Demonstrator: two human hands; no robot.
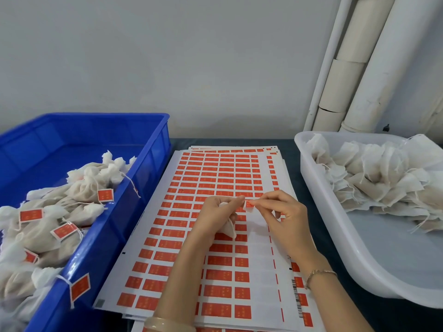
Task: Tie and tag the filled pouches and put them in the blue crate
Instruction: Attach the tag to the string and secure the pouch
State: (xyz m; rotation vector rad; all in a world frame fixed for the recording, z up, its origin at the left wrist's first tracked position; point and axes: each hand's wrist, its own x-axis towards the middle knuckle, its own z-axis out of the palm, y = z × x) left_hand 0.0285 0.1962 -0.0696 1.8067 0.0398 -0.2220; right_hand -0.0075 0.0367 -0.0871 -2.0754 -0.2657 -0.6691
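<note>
1. Left hand (217,213): centre of view; fingers (233,201) curled round a filled pouch (227,230), which hangs below the palm over the sheets.
2. Right hand (285,216): just at 3 o'clock of the left; thumb and forefinger pinch a red tag (249,204) between the two hands.
3. Label sheets (215,271): stacked on the dark tabletop (291,149), under both hands.
4. Blue crate (148,168): 9 o'clock; holds tagged pouches (79,192).
5. White tub (335,212): 3 o'clock; holds untagged pouches (383,178).

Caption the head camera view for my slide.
The left hand holds a pouch; the right hand pinches a red tag.
</note>
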